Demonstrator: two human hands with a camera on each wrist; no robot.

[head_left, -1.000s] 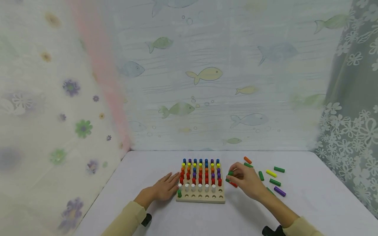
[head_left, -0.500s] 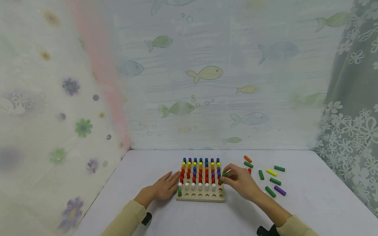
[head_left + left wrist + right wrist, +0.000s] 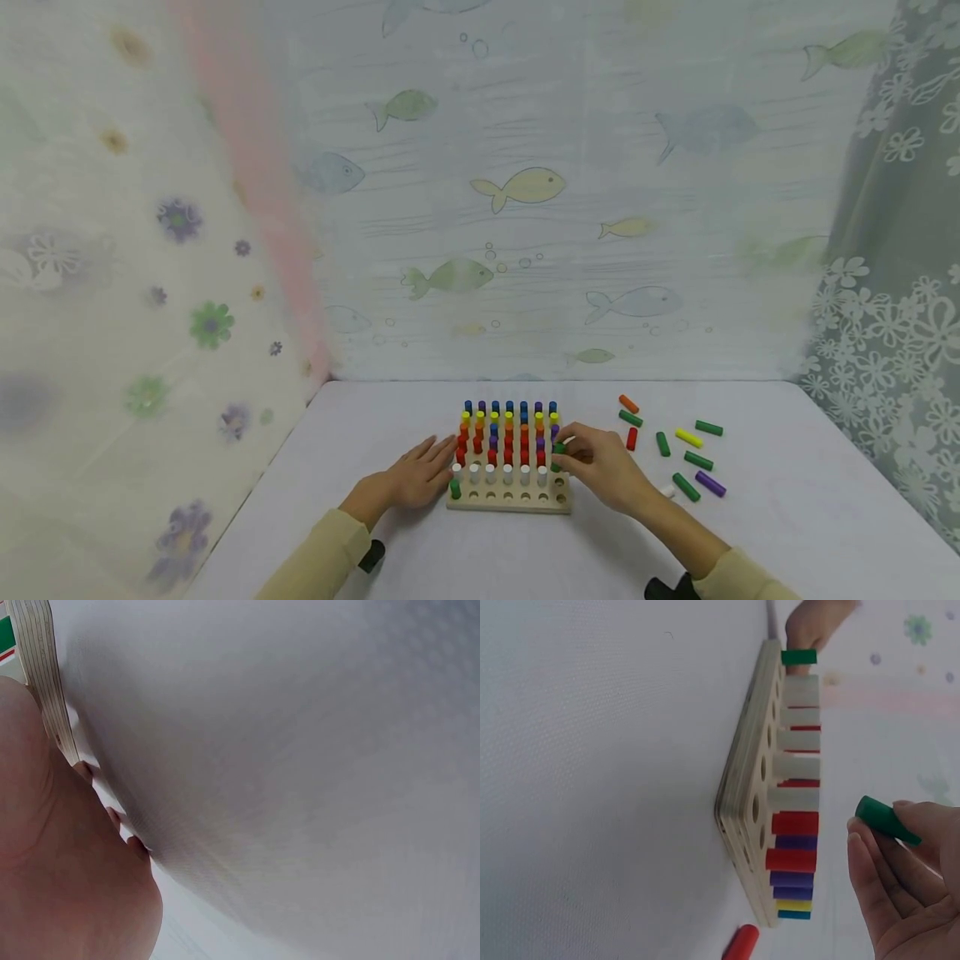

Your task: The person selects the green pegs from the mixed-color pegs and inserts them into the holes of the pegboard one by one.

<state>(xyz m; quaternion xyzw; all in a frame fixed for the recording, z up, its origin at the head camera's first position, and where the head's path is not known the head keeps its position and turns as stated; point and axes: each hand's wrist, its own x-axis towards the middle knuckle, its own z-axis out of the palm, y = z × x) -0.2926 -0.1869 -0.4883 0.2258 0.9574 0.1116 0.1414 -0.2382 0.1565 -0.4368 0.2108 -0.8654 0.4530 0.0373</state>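
A wooden pegboard [image 3: 517, 507] stands on the table, with upright pegs in rows of blue, purple, yellow, orange, red and white. In its front row one green peg [image 3: 455, 489] stands at the left end, beside several bare holes. My right hand [image 3: 611, 471] pinches another green peg [image 3: 885, 819] between thumb and fingers. In the right wrist view that peg is tilted and apart from the standing pegs; in the head view it overlaps the board's right side. My left hand [image 3: 408, 479] lies palm down, fingers extended, with its fingertips at the board's left edge.
Loose pegs lie on the white table to the right: several green, such as this green peg [image 3: 686, 487], an orange peg [image 3: 628, 404], a yellow peg [image 3: 689, 437], a purple peg [image 3: 710, 484] and a red peg [image 3: 632, 439]. My right forearm partly covers a white peg [image 3: 667, 492].
My right hand has moved left with the green peg, from beside the board to over its right side. Loose pegs behind that hand have come into view. My left hand has stayed put.
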